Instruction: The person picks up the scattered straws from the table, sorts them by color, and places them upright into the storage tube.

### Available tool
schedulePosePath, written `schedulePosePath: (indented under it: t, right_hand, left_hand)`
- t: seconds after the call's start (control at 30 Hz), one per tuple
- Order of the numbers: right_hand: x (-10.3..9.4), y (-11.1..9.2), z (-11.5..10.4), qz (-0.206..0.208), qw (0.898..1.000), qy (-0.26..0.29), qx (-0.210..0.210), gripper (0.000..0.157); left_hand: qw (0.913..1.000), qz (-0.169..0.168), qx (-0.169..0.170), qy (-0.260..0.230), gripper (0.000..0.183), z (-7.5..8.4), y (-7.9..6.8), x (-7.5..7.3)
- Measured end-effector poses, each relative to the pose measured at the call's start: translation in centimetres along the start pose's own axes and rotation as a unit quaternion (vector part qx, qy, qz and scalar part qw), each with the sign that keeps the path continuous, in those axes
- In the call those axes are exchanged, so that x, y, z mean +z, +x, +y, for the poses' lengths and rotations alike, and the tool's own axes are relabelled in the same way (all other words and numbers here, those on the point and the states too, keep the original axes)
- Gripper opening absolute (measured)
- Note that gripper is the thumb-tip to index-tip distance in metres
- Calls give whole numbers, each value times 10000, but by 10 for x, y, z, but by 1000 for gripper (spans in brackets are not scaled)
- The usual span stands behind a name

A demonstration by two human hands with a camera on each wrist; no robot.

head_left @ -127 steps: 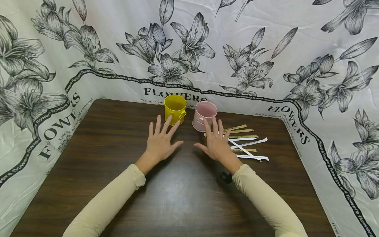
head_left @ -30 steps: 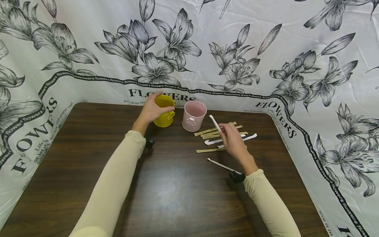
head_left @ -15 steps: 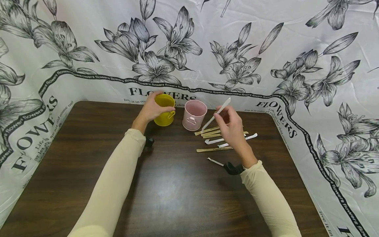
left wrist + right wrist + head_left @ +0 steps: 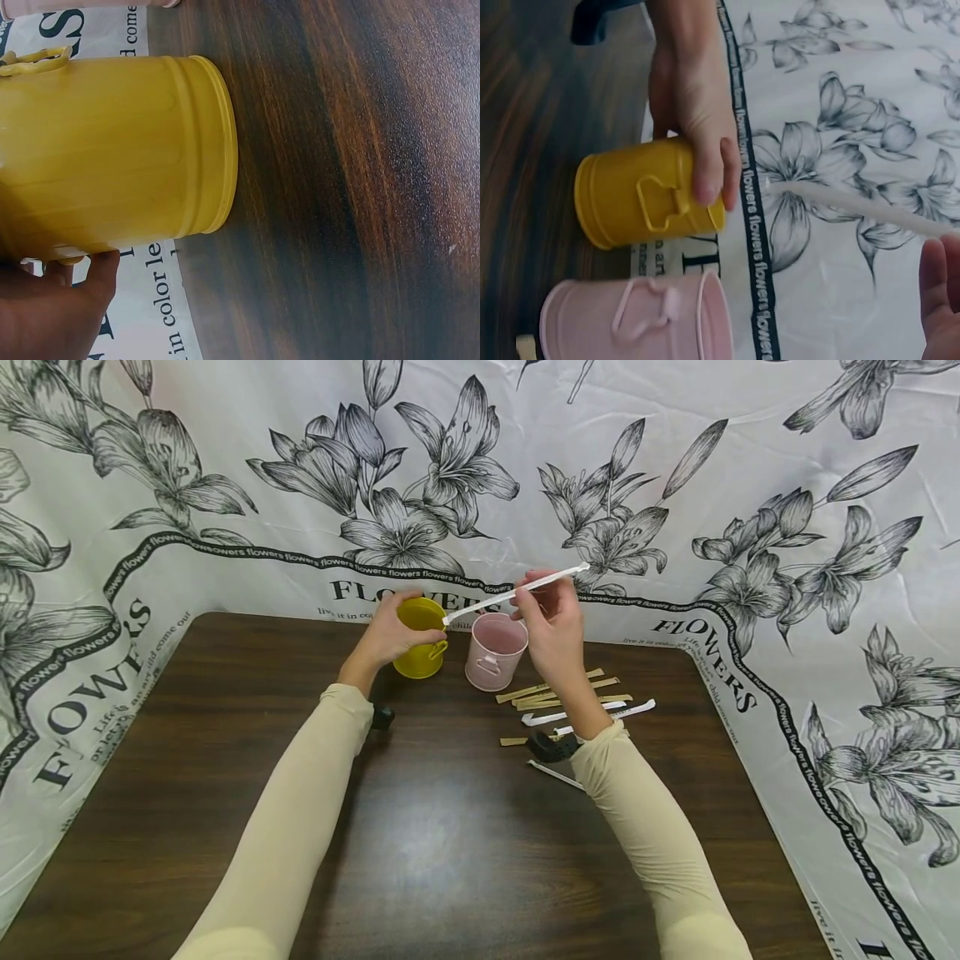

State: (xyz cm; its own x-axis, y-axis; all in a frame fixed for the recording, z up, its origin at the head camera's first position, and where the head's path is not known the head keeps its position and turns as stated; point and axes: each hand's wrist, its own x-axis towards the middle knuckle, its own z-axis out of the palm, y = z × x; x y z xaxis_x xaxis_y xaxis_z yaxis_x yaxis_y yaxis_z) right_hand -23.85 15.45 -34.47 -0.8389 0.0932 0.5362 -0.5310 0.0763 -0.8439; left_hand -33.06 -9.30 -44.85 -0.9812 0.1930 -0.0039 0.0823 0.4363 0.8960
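Head view: white straw (image 4: 483,606) in right hand's (image 4: 556,631) fingertip pinch, yellow cup (image 4: 418,663) in left hand's (image 4: 386,633) grip.

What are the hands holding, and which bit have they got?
The right hand pinches a white straw near its middle; the left hand holds the yellow cup around its upper side.
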Motion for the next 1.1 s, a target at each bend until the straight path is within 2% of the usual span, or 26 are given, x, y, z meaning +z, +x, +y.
schedulePosePath:
  t: [0.17, 0.37, 0.47, 0.67, 0.8, 1.1]
  right_hand:
    - [23, 11, 13, -10, 9993, -161, 342, 27]
    - [38, 7, 34, -452, 9924, -882, 727, 27]
    - [42, 5, 41, -565, 9899, -993, 834, 28]
    - [43, 3, 45, -652, 9892, -984, 865, 29]
    - [40, 2, 44, -739, 9867, -1003, 1044, 31]
    - [21, -7, 43, -859, 9728, -1718, 1295, 39]
  left_hand:
    - [10000, -24, 3, -27, 98, 0, 1, 0]
    - [10000, -54, -2, -44, 97, 3, 0, 3]
    - [9999, -83, -41, -43, 98, 3, -1, 3]
    - [9999, -93, -58, 25, 97, 3, -2, 2]
    - [9999, -50, -84, 80, 96, 2, -1, 1]
    - [9999, -52, -111, 63, 98, 0, -1, 1]
